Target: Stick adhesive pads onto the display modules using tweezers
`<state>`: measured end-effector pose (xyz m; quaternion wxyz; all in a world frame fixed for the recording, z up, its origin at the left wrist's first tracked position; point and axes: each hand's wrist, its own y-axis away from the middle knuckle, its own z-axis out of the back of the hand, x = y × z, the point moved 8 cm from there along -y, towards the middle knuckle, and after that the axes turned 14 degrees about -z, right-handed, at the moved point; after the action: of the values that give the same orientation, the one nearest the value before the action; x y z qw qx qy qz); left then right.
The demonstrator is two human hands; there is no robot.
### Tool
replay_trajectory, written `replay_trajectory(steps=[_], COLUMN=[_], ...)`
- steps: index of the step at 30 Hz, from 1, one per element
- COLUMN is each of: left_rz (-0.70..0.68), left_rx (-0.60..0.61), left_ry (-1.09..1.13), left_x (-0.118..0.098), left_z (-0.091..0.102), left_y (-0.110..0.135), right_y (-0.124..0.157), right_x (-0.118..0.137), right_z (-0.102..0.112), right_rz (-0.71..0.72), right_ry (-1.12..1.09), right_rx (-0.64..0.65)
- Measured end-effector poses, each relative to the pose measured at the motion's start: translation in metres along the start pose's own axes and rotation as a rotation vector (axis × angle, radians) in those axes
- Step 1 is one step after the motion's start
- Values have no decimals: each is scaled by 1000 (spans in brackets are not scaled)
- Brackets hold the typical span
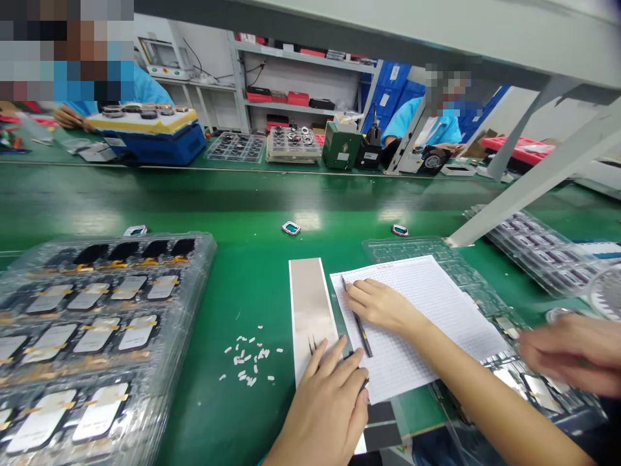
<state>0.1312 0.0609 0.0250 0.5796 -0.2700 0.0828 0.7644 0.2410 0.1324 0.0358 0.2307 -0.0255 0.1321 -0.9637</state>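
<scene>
My left hand (323,404) lies over the lower part of a long beige strip (308,291), fingers bent over tweezers. Two thin tweezer tips (312,343) show past its fingers; the rest is mostly hidden. My right hand (381,304) rests on a printed grid sheet (436,298), its fingers closed over a slim, dark, pen-like tool (363,336) lying slantwise on the paper. The sheet's left edge is close to the strip. Left of the strip, several small white pieces (250,358) are scattered on the green bench (233,272).
Stacked clear trays (194,285) of small display panels stand at left. More trays (538,252) lie right, near a slanted white post (533,162). Another person's blurred hand (572,353) reaches in at right. Small framed parts (291,228) sit farther back. Two people in blue work opposite.
</scene>
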Motion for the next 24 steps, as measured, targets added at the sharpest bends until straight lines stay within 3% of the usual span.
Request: replay_trajectory(steps=[3, 7, 14, 19, 24], left_rz=[-12, -24, -62, -109, -135], left_rx=[7, -26, -63, -120, -167], left_ry=[-7, -35, -79, -112, -135], left_x=[0, 0, 2, 1, 2], left_z=[-1, -1, -3, -3, -3], left_y=[-1, -1, 0, 3, 6], right_y=[4, 8, 2, 7, 10], right_x=[-17, -44, -65, -74, -77], right_z=[6, 12, -26, -49, -55], right_rz=[-64, -372, -686, -802, -836], right_ry=[-158, -403, -778, -849, -836], right_rx=[-65, -211, -162, -148, -147])
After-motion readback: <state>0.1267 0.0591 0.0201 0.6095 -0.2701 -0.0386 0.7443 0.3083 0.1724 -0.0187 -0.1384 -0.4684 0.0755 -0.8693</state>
